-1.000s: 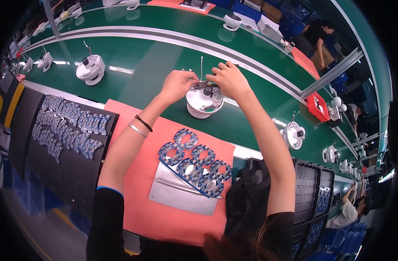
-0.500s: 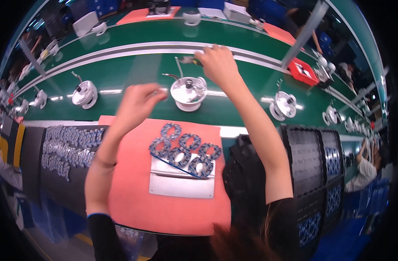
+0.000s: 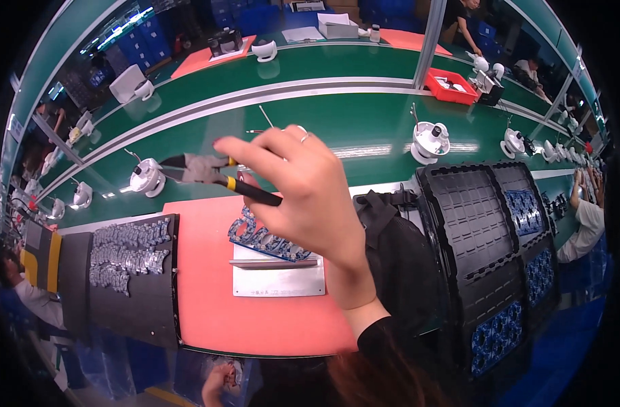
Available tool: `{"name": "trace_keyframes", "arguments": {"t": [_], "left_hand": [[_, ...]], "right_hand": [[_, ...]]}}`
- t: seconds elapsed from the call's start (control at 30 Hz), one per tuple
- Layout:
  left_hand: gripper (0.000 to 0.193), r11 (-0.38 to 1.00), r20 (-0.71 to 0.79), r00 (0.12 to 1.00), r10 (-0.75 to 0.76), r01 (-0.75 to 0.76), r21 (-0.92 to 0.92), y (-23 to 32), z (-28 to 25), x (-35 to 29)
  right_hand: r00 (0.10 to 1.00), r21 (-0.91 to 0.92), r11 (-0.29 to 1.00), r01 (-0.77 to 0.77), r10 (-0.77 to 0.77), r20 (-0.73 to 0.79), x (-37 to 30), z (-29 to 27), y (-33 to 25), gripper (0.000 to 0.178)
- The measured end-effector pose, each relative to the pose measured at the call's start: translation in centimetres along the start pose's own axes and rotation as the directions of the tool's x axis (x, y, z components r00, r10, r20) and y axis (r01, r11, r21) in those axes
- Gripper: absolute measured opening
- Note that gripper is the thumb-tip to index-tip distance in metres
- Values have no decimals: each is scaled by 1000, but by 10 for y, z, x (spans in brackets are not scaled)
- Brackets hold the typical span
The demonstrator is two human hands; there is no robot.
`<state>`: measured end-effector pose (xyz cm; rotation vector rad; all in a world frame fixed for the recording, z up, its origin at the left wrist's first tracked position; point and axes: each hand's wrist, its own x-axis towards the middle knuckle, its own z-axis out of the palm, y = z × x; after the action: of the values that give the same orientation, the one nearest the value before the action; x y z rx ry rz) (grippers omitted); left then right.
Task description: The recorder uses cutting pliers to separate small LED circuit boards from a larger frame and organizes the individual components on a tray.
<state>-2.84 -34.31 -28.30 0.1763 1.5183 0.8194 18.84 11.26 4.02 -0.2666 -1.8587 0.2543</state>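
My right hand (image 3: 303, 183) is raised over the middle of the bench and fills the centre of the view. It grips cutting pliers (image 3: 211, 173) by their black and yellow handles, jaws pointing left. Below the hand lies a blue panel of round circuit boards (image 3: 262, 237) on a metal plate (image 3: 279, 279), which rests on a salmon mat (image 3: 208, 305). A white round unit is mostly hidden behind the hand. A hand (image 3: 222, 383), apparently my left, shows partly at the bottom edge below the mat; its fingers are unclear.
White round units (image 3: 147, 178) (image 3: 432, 139) stand on the green conveyor (image 3: 364, 115). A black tray of grey parts (image 3: 127, 247) lies left, stacked black trays (image 3: 486, 210) with blue boards right. Black cloth (image 3: 398, 258) lies beside the mat. A co-worker's arm (image 3: 584, 217) is at far right.
The view has swung. My right hand came back from the white unit toward the camera and now holds pliers. My left arm dropped from over the mat out of the middle of the view.
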Motion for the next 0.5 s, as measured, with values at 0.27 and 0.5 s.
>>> {"name": "trace_keyframes", "arguments": {"t": [0.27,0.5], "left_hand": [[32,958,-465,848,-254,154,-243,-201,-139,68],[44,705,-834,531,152,533,468,-111,-158,-39]], "right_hand": [[988,38,988,-147,144,54,-22,10,13,53],[983,-31,983,-181,182,35,-29,5,21,50]]}}
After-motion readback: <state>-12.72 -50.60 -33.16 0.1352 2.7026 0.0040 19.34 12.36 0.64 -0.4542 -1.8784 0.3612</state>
